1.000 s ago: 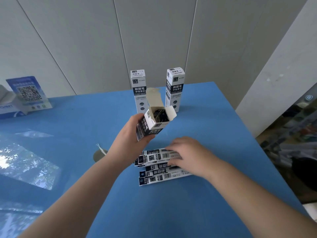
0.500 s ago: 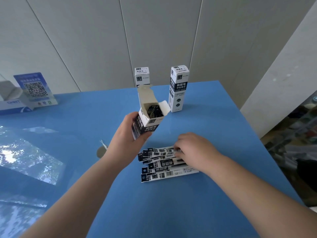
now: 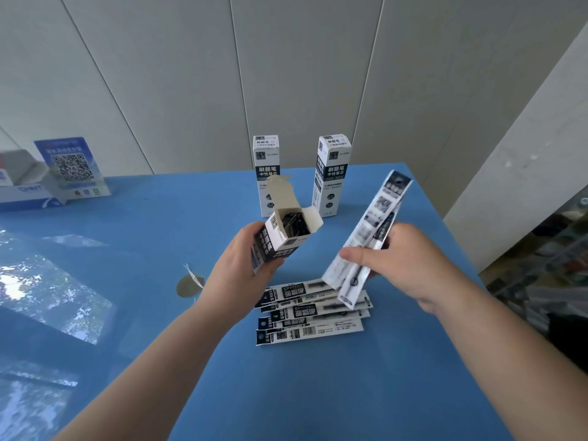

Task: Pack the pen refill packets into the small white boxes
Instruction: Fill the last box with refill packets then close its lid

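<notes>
My left hand [image 3: 240, 259] grips a small white box [image 3: 280, 237] tilted above the blue table, its top flaps open and dark refills visible inside. My right hand [image 3: 410, 265] holds a long white and black pen refill packet [image 3: 369, 230] lifted off the table, slanting up to the right of the open box. A loose pile of several refill packets [image 3: 311, 313] lies flat on the table just below both hands. Two closed white boxes [image 3: 266, 173] [image 3: 332, 173] stand upright at the far edge.
The blue table [image 3: 286, 393] ends at a wall behind and drops off at the right edge. A round tape scrap [image 3: 187, 284] lies left of my left wrist. A blue QR-code sign [image 3: 71, 168] and a white carton [image 3: 22, 189] stand at far left.
My right hand has picked one packet off the pile and raised it, tilted upward beside the open box. The left hand keeps the box, slightly lifted.
</notes>
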Action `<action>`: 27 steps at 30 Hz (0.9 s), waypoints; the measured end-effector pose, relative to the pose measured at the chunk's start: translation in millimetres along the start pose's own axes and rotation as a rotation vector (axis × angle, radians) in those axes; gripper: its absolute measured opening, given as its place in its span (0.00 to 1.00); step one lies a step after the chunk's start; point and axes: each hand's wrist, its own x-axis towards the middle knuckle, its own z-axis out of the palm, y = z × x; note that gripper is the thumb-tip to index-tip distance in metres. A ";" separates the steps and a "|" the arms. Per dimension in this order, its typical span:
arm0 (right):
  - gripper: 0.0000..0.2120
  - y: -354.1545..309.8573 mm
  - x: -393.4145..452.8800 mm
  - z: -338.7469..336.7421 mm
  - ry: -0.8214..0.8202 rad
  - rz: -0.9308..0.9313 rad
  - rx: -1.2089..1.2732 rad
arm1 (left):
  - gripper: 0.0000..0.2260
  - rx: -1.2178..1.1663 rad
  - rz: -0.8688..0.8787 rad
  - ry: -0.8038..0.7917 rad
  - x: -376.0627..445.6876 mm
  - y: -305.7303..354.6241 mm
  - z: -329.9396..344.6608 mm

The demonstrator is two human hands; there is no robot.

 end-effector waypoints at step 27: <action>0.22 -40.8 19.5 51.4 0.239 -0.137 -0.059 | 0.23 0.055 0.071 -0.034 0.8 -0.8 4.1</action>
